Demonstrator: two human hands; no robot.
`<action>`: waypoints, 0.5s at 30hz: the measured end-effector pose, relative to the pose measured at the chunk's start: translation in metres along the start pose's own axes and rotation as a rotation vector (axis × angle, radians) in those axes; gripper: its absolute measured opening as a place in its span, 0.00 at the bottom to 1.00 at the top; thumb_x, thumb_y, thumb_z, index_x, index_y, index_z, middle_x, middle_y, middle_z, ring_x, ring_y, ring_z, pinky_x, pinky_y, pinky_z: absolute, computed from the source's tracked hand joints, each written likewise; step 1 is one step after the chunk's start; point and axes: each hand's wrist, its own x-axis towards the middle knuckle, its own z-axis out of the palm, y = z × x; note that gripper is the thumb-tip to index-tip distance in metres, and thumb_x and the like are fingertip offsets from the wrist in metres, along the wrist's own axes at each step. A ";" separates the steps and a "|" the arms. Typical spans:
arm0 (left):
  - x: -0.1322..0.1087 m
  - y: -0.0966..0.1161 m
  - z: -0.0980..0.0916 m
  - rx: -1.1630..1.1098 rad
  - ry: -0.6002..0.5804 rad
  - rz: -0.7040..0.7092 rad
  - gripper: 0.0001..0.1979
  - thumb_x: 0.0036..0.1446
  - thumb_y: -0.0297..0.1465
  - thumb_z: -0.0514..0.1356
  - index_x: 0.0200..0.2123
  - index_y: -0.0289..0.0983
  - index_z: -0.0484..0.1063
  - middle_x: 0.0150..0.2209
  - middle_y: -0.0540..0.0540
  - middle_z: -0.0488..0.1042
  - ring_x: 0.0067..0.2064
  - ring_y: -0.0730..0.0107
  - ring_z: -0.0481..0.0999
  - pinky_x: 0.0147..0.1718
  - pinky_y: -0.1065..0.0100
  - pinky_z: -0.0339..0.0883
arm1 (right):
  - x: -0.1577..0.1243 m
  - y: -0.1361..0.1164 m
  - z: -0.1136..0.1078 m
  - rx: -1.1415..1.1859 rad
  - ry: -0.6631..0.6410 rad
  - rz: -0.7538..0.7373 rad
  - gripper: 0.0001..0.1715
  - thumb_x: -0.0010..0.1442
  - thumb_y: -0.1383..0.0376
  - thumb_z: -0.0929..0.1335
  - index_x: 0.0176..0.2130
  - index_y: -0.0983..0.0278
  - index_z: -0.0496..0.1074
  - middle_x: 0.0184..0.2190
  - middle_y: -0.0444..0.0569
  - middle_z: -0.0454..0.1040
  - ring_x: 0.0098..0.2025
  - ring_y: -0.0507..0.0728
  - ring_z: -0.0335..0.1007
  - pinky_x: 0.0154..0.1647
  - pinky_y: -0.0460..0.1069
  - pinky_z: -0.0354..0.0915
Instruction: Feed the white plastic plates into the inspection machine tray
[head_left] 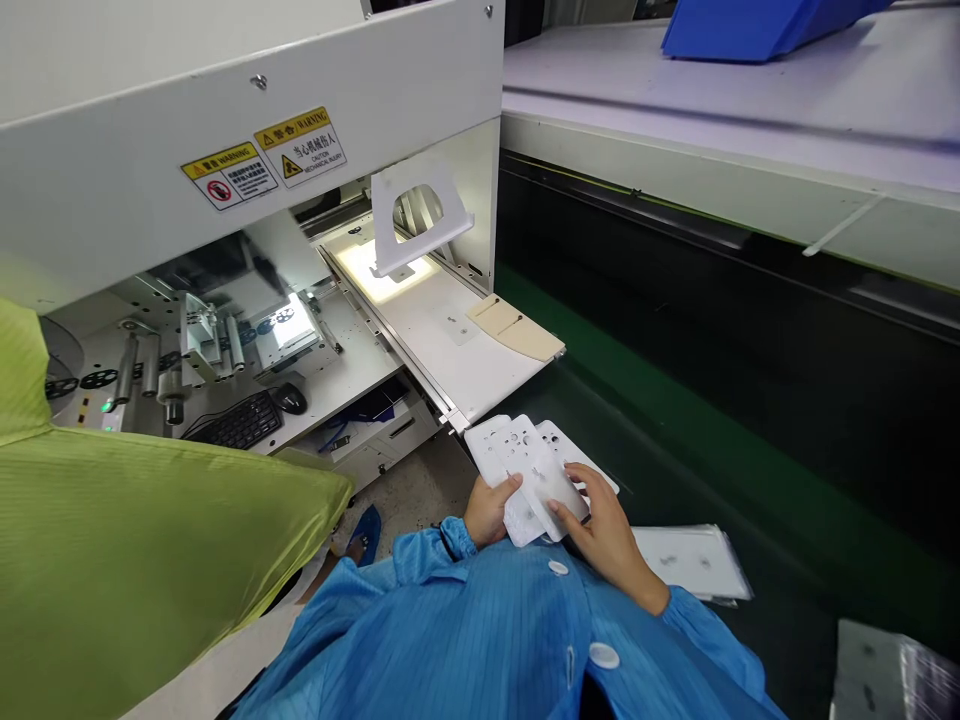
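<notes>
In front of my blue smock I have several thin white phone-back-shaped sheets (525, 462), fanned out, with round camera holes near their top ends. My left hand (489, 508) grips them from the left, the thumb lying on top. On the right side, my right hand (606, 530) pinches the middle and right sheets between thumb and fingers. The palm sides of both hands are partly hidden. Right of my right hand, a stack of white sheets (686, 562) in clear wrapping lies on the dark green surface (645, 420).
A white machine (420, 80) with warning labels stands ahead, its tray (442, 335) sticking out under a white bracket (420, 222). A cream card (516, 328) lies on the tray. Keyboard (238, 420) and mouse (289, 398) are left. A person in a yellow-green garment (150, 540) is close left.
</notes>
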 end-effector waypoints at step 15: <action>0.005 0.007 -0.010 -0.029 -0.077 0.035 0.30 0.40 0.36 0.69 0.48 0.33 0.71 0.42 0.38 0.77 0.47 0.51 0.75 0.52 0.51 0.62 | 0.006 -0.006 0.016 -0.029 -0.140 -0.096 0.35 0.55 0.48 0.65 0.56 0.61 0.60 0.54 0.57 0.62 0.57 0.64 0.59 0.57 0.61 0.59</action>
